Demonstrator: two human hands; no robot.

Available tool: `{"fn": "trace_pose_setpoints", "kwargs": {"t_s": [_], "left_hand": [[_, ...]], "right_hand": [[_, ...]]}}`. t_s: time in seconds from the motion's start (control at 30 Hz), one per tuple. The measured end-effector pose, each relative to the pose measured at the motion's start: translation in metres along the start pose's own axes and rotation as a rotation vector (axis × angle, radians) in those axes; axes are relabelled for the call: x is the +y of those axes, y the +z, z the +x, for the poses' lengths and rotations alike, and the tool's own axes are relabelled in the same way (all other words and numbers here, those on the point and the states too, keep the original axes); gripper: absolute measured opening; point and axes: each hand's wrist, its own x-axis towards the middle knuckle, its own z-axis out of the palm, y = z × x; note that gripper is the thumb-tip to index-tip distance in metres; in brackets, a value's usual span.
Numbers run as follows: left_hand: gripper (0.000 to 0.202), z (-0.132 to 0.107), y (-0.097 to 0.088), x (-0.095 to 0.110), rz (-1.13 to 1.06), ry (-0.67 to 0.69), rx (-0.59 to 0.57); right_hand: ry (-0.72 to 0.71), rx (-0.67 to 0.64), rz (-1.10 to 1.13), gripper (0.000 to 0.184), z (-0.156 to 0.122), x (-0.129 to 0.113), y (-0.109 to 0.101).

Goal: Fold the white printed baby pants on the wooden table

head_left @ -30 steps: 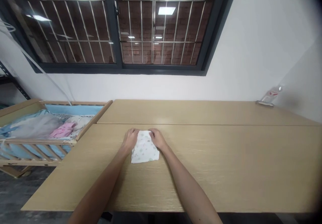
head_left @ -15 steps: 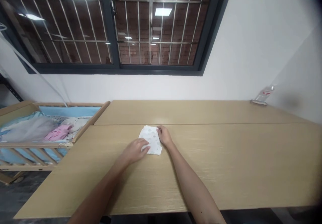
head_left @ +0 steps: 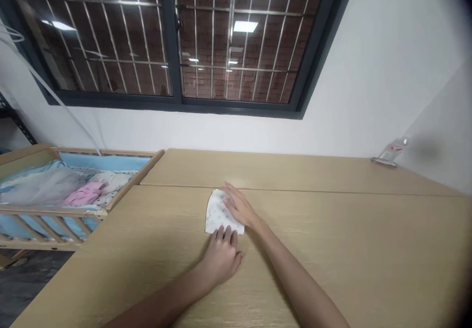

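Observation:
A small folded white cloth (head_left: 217, 212) with a faint printed pattern lies on the wooden table (head_left: 332, 239) near the middle. My right hand (head_left: 239, 209) lies flat on its right half, fingers spread and pointing toward the far edge. My left hand (head_left: 223, 254) rests palm down just in front of the cloth, its fingertips touching the near edge. Neither hand grips anything.
A wooden baby crib (head_left: 55, 190) with blue lining, pink and white fabrics stands at the table's left end. A clear plastic bottle (head_left: 393, 151) lies at the far right corner by the white wall. A barred window is above.
My left hand slid from the cloth's left side to its near edge. My right hand moved from the far corner onto the cloth's top, pressing flat.

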Motion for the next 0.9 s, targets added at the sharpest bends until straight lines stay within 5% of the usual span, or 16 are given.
{"fn": "trace_pose_setpoints", "kwargs": {"t_s": [0.17,0.33,0.63,0.9], "left_hand": [[0.048,-0.002,-0.001,0.006,-0.065,-0.034,0.031],[0.049,-0.003,-0.007,0.008,-0.096,-0.048,0.001],[0.063,-0.001,-0.011,0.006,-0.086,-0.06,-0.136],[0.051,0.003,-0.014,-0.001,-0.109,-0.049,-0.101]], "right_hand": [[-0.273,-0.501,0.03,0.053,-0.026,-0.053,-0.01],[-0.242,-0.711,0.005,0.05,-0.03,-0.047,-0.003],[-0.171,-0.579,-0.231,0.058,0.023,0.003,0.011],[-0.087,-0.259,-0.161,0.06,0.017,0.024,0.023]]}}
